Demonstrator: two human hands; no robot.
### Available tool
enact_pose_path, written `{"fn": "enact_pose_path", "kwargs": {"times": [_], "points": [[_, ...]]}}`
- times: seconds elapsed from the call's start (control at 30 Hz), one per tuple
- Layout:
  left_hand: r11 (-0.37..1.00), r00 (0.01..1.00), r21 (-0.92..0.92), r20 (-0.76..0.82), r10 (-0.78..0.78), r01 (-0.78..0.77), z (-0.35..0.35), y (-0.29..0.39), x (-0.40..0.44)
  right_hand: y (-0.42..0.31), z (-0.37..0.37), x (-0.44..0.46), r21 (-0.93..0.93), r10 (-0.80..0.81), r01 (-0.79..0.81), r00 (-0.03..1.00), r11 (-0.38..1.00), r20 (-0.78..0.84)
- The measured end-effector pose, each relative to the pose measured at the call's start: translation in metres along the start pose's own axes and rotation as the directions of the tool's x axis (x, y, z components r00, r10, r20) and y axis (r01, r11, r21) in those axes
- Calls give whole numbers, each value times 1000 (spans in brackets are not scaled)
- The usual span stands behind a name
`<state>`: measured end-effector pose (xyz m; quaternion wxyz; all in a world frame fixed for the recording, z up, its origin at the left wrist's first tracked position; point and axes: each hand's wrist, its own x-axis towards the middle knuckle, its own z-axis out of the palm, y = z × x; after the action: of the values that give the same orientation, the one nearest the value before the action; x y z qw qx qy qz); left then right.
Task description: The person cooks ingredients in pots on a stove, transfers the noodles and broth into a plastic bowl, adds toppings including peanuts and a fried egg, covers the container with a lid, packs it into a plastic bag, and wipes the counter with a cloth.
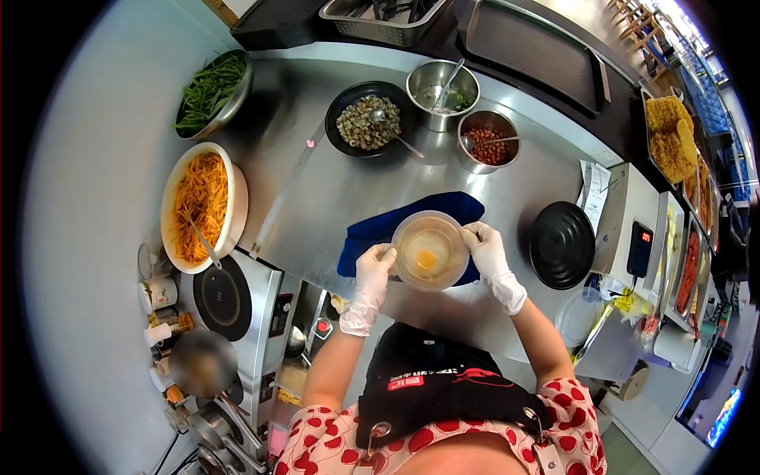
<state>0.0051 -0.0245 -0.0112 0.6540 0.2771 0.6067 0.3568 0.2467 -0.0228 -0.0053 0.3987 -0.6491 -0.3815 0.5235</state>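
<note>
Both of my hands wear white gloves and grip a round clear plastic tub point(451, 265) by its rim. My left hand point(372, 281) pinches its left side, and my right hand point(492, 261) pinches the right side. Inside the tub lies a raw egg point(427, 260) with its yolk whole, in clear liquid. Beneath the tub a dark blue cloth point(364, 241) is spread on the steel counter point(309, 229). Whether the tub rests on the cloth or is held just above it, I cannot tell.
Behind the cloth stand a black bowl of chopped pieces point(368, 123), a steel pot point(443, 95) and a pot of peanuts point(487, 142). At left are shredded carrots point(198, 206) and greens point(210, 95). A black plate point(562, 245) lies right; an induction cooker point(222, 297) sits lower left.
</note>
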Motion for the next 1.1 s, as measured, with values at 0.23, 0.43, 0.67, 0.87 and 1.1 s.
{"fn": "enact_pose_path", "kwargs": {"times": [0.23,0.43,0.67,0.87,1.1], "points": [[993,989,93,139,54,-68,-1,37,23,-24,-9,10,51,85,-94,986,994,146],[952,930,292,366,-26,-88,5,58,58,-46,-5,25,28,136,-149,953,988,271],[916,851,398,499,-166,-55,1,65,80,-33,-5,36,51,118,-139,950,989,290],[816,764,508,631,-134,-276,39,98,90,-41,-3,33,-7,138,-141,955,990,265],[728,712,627,643,-281,-278,48,97,108,-41,-2,33,-9,165,-168,953,986,253]]}}
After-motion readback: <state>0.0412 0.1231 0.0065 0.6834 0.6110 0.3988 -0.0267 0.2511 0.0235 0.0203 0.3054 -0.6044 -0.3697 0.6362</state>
